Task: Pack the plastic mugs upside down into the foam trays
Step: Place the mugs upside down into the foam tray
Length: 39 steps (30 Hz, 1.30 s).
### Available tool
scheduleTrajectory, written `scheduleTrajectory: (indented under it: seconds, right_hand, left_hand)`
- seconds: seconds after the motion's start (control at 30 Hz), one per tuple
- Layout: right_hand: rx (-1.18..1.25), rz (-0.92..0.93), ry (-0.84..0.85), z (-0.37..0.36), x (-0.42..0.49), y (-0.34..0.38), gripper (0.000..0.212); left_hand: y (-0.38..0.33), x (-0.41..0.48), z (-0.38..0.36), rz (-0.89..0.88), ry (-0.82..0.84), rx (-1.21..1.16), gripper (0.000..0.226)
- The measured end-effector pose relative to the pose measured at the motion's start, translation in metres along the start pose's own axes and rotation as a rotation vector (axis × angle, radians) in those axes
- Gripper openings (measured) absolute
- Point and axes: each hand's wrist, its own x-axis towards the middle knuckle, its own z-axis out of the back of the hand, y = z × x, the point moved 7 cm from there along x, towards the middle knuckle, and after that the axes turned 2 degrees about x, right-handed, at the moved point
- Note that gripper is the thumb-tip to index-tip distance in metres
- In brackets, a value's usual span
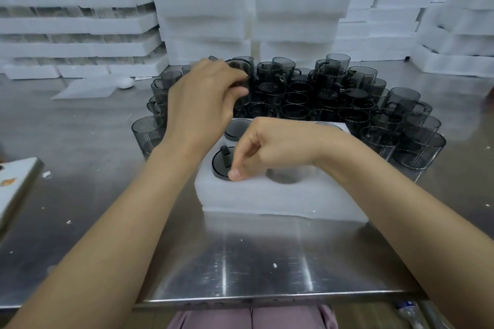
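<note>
A tray (pixel 267 195) is set near on the table (pixel 240 262), within reach of both hands. An inverted mug (pixel 220 161) is seated base-up in its near-left hole. Its near edge is pinched by the curled right hand (pixel 267 147), apparently to settle it flush. A second mug (pixel 240 75) is gripped by the left hand (pixel 203 99) at the far pile (pixel 334 99), probably so that the empty hole (pixel 290 175) just right can be filled without pause.
</note>
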Motion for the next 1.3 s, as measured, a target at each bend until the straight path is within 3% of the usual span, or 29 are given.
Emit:
scheduleTrajectory:
  seconds: [0.07,0.13,0.23,0.3,0.33,0.37,0.47,0.53,0.8,0.97,1.07,1.13,1.3]
  right_hand:
    - [0.085,0.072,-0.076,0.000,-0.007,0.001,0.007]
    - [0.224,0.126,-0.233,0.010,-0.016,-0.002,0.016]
    - [0.469,0.083,-0.690,0.051,-0.029,-0.024,0.025]
    - [0.515,0.040,-1.001,0.073,-0.043,-0.038,0.017]
    - [0.495,0.030,-1.086,0.078,-0.047,-0.042,0.010]
    - [0.458,0.018,-1.120,0.080,-0.048,-0.043,0.016]
    - [0.249,-0.012,-0.996,0.071,-0.039,-0.039,0.057]
    - [0.154,0.042,-0.916,0.065,-0.032,-0.031,0.068]
    - [0.086,0.111,-0.920,0.062,-0.033,-0.024,0.074]
    - [0.042,0.124,-0.980,0.064,-0.039,-0.015,0.059]
    - [0.068,0.075,-1.068,0.070,-0.051,-0.014,0.051]
    - [0.015,0.031,-1.037,0.072,-0.056,-0.014,0.052]
    - [-0.213,-0.035,-0.699,0.065,-0.051,-0.013,0.036]
  left_hand:
    - [-0.005,-0.001,0.001,-0.065,-0.005,0.008,0.016]
    - [-0.009,-0.001,0.000,-0.147,-0.023,0.039,0.013]
    - [-0.011,-0.003,-0.001,-0.236,-0.055,0.114,0.012]
    - [-0.012,-0.005,-0.001,-0.275,-0.082,0.121,0.010]
    - [-0.013,-0.006,-0.001,-0.301,-0.100,0.121,0.010]
    - [-0.015,-0.008,0.000,-0.332,-0.122,0.125,0.011]
    - [-0.023,-0.013,0.002,-0.428,-0.202,0.138,0.017]
    - [-0.028,-0.015,0.005,-0.466,-0.248,0.129,0.017]
    - [-0.028,-0.015,0.006,-0.482,-0.258,0.096,0.018]
    - [-0.030,-0.016,0.008,-0.487,-0.308,0.075,0.016]
    - [-0.018,-0.008,0.019,-0.324,-0.358,0.052,0.013]
    - [-0.003,-0.002,0.026,-0.190,-0.363,0.073,0.016]
    - [0.030,-0.001,0.026,0.083,-0.251,0.129,0.025]
